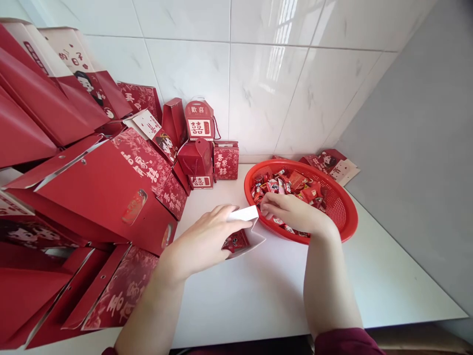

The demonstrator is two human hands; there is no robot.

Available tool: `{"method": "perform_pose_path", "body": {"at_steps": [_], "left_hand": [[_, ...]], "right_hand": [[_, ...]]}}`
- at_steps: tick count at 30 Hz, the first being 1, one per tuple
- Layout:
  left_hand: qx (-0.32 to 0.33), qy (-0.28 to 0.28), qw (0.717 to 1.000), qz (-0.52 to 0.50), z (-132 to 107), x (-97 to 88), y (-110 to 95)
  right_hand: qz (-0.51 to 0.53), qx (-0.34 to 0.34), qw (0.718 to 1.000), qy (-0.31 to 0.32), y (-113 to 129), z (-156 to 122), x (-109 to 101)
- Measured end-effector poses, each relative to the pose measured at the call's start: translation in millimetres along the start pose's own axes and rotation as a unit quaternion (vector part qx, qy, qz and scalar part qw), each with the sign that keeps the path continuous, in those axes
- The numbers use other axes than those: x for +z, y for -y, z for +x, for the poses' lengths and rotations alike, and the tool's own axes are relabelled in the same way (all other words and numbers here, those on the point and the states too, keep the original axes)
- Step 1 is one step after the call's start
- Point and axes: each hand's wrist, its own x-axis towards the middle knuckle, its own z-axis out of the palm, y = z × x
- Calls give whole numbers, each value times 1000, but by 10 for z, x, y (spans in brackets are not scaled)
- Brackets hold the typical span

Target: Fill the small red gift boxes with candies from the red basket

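Note:
My left hand (203,239) is closed around a small open paper gift box (254,241) with a white inside, just above the white table. A red wrapped candy (236,240) shows within the box, partly covered by my fingers. To the right, my right hand (290,209) hangs over the near left part of a red plastic basket (349,219). Its fingers are curled together, and what they hold, if anything, is hidden. Many wrapped candies (295,181), mostly red, lie in the basket.
Large red gift bags and boxes (99,187) crowd the left side in a heap. Against the tiled wall stand small finished boxes (226,161) with cords, some stacked. Behind the basket lie more flat red and white boxes (332,162). A grey panel (414,148) bounds the right.

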Motion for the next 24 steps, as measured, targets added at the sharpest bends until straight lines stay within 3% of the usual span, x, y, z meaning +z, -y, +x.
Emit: {"method": "perform_pose_path", "body": {"at_steps": [2,4,7,9,13,16,20,24], "left_hand": [[-8,11,1000,1,-4,-16,0],[-16,-3,1000,-12,6,-62,8],[-44,-72,995,-62,18,-163,37],[-80,-87,990,-83,6,-222,68],[-151,15,988,-29,-51,-270,130],[-151,84,985,-26,-85,-248,128],[-95,111,986,-74,-117,-160,73],[-105,123,984,-67,-122,-90,31]], "right_hand": [[-92,99,991,6,-45,129,107],[-141,151,978,34,-90,254,191],[-146,156,975,59,-131,364,246],[-150,156,974,67,-139,376,248],[-154,155,974,63,-132,334,238],[-159,139,977,25,-97,279,216],[-147,87,985,-31,19,103,126],[-63,-17,996,-65,173,-166,11]]}}
